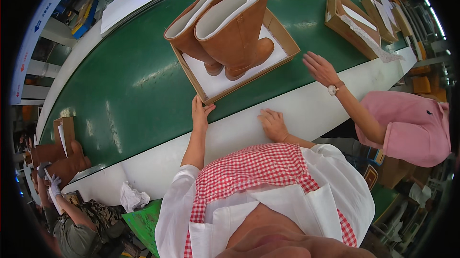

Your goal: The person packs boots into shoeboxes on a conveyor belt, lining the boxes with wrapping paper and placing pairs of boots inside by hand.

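A pair of tan leather boots (pixel 239 35) with pale lining stands upright in an open cardboard box (pixel 254 77) lined with white paper, on the green belt (pixel 143 95). My left hand (pixel 200 114) is at the box's near left corner, its fingers along one side and the thumb along the other. On the white ledge (pixel 230 124) in front of the belt rests my right hand (pixel 273 125), holding nothing, its fingers apart and slightly bent. Another person's hand (pixel 320 68), wearing a wristwatch (pixel 333 89), hovers just right of the box.
A co-worker in a pink shirt (pixel 407 124) is at the right. Open boxes with paper (pixel 352 23) sit at the far right. Over at the left, a gloved person (pixel 79 210) handles brown boots (pixel 69 164) beside another box. Crumpled paper (pixel 133 196) lies by the ledge; white sheets (pixel 134 4) lie beyond the belt.
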A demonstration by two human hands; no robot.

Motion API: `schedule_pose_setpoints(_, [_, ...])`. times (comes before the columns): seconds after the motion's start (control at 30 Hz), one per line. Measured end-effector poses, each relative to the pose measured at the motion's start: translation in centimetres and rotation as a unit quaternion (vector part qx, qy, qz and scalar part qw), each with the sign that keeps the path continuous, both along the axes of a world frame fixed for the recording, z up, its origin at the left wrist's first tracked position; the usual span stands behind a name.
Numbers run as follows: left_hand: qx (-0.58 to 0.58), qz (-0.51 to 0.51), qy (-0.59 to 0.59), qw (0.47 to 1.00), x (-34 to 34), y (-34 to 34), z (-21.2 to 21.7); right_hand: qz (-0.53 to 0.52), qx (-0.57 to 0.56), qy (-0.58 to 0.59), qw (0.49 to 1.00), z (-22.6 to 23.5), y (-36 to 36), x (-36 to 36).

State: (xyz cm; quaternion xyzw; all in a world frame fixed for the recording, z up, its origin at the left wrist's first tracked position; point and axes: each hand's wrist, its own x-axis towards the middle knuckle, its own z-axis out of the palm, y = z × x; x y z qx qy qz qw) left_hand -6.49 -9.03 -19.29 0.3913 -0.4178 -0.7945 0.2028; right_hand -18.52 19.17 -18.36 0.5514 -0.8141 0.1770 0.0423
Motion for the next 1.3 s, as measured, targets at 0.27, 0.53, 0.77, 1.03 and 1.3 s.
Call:
schedule_pose_setpoints(0.27, [-0.014, -0.082, -0.016, 0.996, -3.6, -3.0, -0.8, 0.004, -0.010, 0.008, 1.000, 0.1, -0.1, 0.0])
schedule_pose_setpoints(0.53, [-0.131, -0.236, -0.107, 0.957, -11.3, -1.0, -0.8, 0.001, -0.007, 0.016, 1.000, -0.4, 0.4, 0.0])
schedule_pose_setpoints(0.77, [-0.404, -0.336, -0.077, 0.848, -8.7, 1.8, -3.7, 0.008, -0.030, -0.001, 1.000, -0.3, 0.1, 0.0])
schedule_pose_setpoints(1.03, [-0.643, -0.111, -0.298, 0.697, 4.4, -1.2, -1.1, 0.027, -0.053, -0.032, 0.998, -0.5, -0.2, -0.8])
schedule_pose_setpoints(1.3, [-0.511, 0.148, -0.591, 0.606, 22.2, 3.4, -0.8, 0.052, -0.014, -0.037, 0.998, -2.1, 0.8, -1.4])
